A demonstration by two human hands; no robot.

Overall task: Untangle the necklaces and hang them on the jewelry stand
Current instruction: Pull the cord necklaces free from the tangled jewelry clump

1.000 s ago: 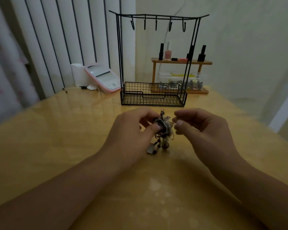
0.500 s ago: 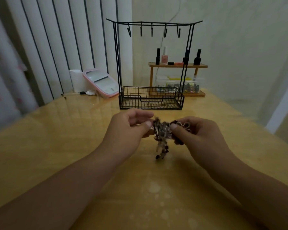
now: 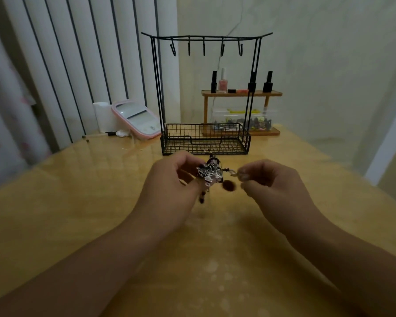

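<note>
Above the surface [image 3: 78,202], in front of the stand [image 3: 206,92], your hands have drawn apart since a moment ago, forearms angled inward: your left hand [image 3: 169,186] pinches the tangled necklaces [image 3: 209,173], and your right hand [image 3: 274,186] pinches a clasp end pulled out rightward.
</note>
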